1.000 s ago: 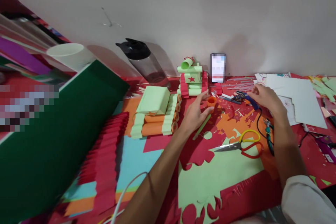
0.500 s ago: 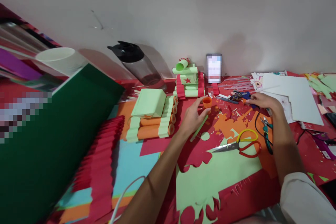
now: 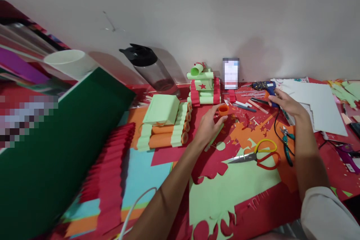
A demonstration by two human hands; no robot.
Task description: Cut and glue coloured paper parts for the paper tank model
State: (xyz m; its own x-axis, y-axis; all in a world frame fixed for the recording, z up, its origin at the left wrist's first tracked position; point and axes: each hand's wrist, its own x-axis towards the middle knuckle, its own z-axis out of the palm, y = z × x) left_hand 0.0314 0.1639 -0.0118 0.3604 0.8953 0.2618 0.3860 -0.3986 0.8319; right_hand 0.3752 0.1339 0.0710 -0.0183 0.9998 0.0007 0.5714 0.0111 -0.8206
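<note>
A small orange paper ring [image 3: 224,111] sits between the thumb and forefinger of my left hand [image 3: 207,128], just above the red table. By the wall, my right hand [image 3: 288,103] is closed on the handle of a blue glue gun [image 3: 264,85], whose nozzle points left. A black cord runs from the gun down past the teal-handled pliers [image 3: 286,144]. Scissors [image 3: 255,155] with one yellow and one red handle lie on green paper [image 3: 233,183] between my forearms.
A green paper tank model [image 3: 204,86] stands by the wall beside a phone [image 3: 231,74]. Left of my hand lie a green-and-orange paper piece [image 3: 163,120], a tilted bottle [image 3: 153,68] and a large green board [image 3: 67,150]. White sheets [image 3: 320,108] and paper scraps lie right.
My right hand has raised the glue gun and shifted it right and toward the wall, uncovering pens and sticks on the table. My left hand stays almost still with the orange ring.
</note>
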